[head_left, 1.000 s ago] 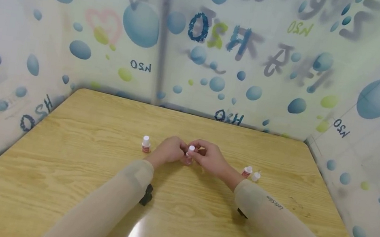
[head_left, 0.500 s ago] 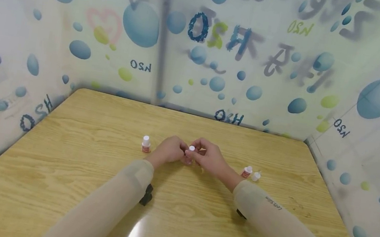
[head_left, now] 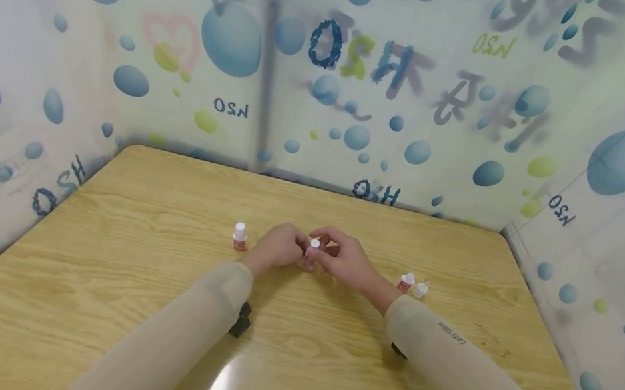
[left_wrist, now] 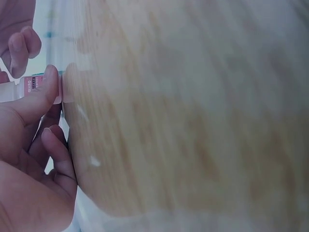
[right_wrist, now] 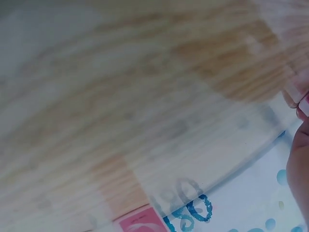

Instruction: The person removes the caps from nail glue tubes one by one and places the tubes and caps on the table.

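A small bottle [head_left: 311, 255] with a pink-red label and white cap stands upright near the middle of the table. My left hand [head_left: 282, 246] grips its body from the left, and in the left wrist view the thumb presses along the label [left_wrist: 33, 84]. From the other side my right hand [head_left: 346, 259] pinches the white cap [head_left: 315, 244] between thumb and curled fingers. A second capped bottle [head_left: 240, 238] stands just left of the left hand. By the right forearm is a third bottle [head_left: 406, 282], with a loose white cap [head_left: 421, 290] beside it.
The wooden table [head_left: 158, 253] meets a patterned wall sheet [head_left: 309, 134] at its back edge. Dark objects [head_left: 240, 321] show below the left sleeve and under the right one. In the right wrist view a pink-labelled bottle [right_wrist: 141, 221] pokes in at the bottom.
The right fingers shift slightly around the cap, while the held bottle stays in place. The left hand and the other bottles keep their positions.
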A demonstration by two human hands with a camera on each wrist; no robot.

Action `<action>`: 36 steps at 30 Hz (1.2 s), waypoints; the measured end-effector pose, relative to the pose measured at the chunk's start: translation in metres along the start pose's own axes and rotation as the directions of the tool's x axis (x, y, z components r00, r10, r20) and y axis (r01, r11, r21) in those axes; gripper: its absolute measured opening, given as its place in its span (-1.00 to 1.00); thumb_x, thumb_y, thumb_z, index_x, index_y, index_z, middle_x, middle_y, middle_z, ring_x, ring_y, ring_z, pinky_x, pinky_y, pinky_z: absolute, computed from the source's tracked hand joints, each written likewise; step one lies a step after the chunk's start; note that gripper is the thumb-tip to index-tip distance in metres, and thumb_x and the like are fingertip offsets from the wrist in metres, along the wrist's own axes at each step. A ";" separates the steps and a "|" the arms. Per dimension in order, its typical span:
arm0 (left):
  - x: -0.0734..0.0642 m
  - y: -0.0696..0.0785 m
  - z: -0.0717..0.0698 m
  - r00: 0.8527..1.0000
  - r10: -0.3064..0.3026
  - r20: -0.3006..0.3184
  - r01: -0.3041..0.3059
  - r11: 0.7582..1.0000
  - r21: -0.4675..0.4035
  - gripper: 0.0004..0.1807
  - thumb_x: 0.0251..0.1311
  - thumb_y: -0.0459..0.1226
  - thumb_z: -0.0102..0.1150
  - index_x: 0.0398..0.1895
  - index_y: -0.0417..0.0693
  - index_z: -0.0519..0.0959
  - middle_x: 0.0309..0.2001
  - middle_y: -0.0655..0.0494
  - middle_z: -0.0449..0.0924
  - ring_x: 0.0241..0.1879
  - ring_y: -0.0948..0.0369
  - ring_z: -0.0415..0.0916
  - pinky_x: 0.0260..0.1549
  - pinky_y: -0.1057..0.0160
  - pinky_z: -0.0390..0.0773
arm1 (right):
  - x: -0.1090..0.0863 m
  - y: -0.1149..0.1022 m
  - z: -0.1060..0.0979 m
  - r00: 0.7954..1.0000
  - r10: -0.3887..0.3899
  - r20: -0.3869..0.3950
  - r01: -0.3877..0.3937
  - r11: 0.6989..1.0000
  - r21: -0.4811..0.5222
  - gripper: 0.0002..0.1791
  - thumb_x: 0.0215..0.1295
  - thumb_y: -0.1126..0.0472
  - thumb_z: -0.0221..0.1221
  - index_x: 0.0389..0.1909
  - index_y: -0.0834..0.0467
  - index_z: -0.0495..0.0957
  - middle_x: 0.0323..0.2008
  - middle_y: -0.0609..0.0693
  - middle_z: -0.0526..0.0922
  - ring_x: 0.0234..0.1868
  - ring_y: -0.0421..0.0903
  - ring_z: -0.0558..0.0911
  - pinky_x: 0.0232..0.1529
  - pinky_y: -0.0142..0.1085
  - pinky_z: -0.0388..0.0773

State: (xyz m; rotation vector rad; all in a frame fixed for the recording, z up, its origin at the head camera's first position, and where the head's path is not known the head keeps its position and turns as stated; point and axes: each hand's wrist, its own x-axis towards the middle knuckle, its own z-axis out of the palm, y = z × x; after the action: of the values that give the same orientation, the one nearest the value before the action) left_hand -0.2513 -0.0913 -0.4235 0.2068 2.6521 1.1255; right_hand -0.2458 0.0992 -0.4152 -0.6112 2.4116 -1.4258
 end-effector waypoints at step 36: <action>0.001 -0.001 -0.001 1.000 -0.008 0.002 0.008 1.000 0.005 -0.85 0.13 -0.18 0.60 -0.27 0.03 0.84 -0.18 0.16 0.83 -0.16 0.19 0.51 0.12 0.10 0.56 | 0.001 -0.001 0.003 1.000 0.024 -0.020 -0.024 0.999 -0.034 -0.78 0.50 0.13 0.32 0.07 0.06 0.66 -0.05 0.07 0.69 -0.30 -0.06 0.62 -0.37 -0.30 0.49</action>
State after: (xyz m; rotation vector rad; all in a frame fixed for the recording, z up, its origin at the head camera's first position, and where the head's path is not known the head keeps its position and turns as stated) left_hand -0.2527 -0.0928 -0.4236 0.1981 2.6513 1.1163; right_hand -0.2456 0.0960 -0.4160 -0.5767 2.4550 -1.3904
